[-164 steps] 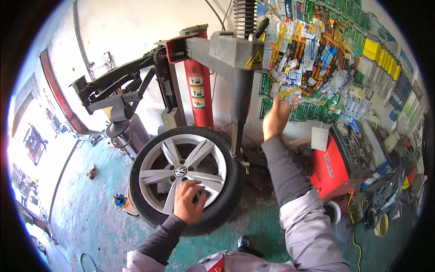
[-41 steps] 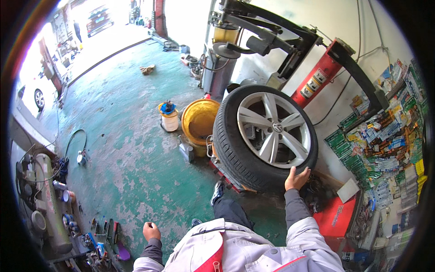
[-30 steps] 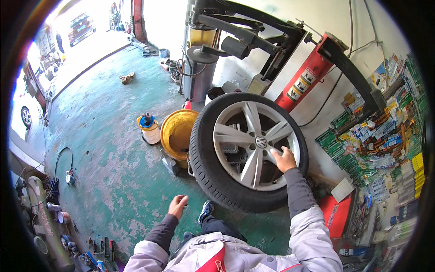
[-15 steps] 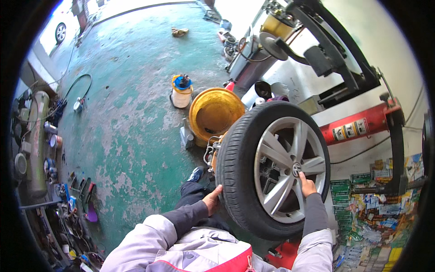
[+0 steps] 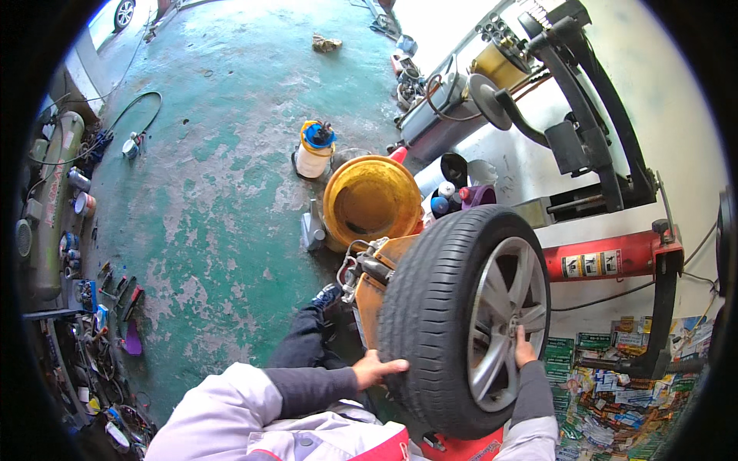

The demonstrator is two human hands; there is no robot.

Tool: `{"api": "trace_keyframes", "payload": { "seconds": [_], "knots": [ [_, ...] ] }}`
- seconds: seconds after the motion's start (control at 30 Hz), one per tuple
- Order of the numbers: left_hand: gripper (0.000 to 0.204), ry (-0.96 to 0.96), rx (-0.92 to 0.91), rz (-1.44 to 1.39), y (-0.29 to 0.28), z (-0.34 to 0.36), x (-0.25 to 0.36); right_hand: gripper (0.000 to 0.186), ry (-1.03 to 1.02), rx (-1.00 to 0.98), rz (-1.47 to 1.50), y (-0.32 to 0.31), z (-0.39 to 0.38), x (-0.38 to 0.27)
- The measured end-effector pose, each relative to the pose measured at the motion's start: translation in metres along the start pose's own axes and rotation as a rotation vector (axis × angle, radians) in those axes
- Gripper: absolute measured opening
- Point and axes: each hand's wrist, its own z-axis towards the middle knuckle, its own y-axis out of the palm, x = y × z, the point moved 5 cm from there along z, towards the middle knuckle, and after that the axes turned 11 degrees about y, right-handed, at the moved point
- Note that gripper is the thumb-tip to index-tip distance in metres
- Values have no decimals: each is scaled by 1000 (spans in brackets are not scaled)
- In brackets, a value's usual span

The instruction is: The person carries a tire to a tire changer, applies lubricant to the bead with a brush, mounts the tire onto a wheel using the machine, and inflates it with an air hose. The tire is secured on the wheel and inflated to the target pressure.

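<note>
A car wheel with a black tyre and a silver spoked rim stands upright in front of me, its rim facing right. My left hand bears on the tyre's near left side, thumb stretched across the tread; the fingers are partly hidden. My right hand is at the silver rim, gripping a spoke close to the hub with its fingertips. Behind the wheel sits an orange machine part with metal fittings, mostly covered by the tyre.
A yellow tub and a white bucket stand beyond the wheel. At right are a red cylinder and a black machine arm. Tools and a green tank line the left side.
The wheel has turned so more tread and less of the rim's face shows, and it sits lower in view. Both hands have shifted lower with it; my left thumb now lies further over the tread.
</note>
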Motion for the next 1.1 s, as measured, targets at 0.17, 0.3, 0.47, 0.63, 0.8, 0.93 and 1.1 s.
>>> {"api": "trace_keyframes", "payload": {
  "seconds": [0.17,0.3,0.47,0.63,0.8,0.93,1.1],
  "knots": [
    [101,-6,-31,-89,-3,-15,24,113,-8,-65,62,-15,-32,-22],
    [106,-108,92,24,-16,-24,49,112,-35,-56,66,-32,-61,-38],
    [95,-104,116,-64,-63,-17,61,111,-32,-146,31,-22,-95,-64],
    [95,-66,89,-298,-91,-13,46,109,-8,-184,4,-11,-136,-93],
    [115,-89,48,-604,-96,-18,37,95,-75,-55,-158,-14,-177,-123],
    [115,-132,120,-625,-97,-17,22,78,-90,9,-191,-33,-193,-127],
    [117,-170,145,-685,-76,-6,-20,76,-170,55,-256,-44,-186,-112]
  ]
}}
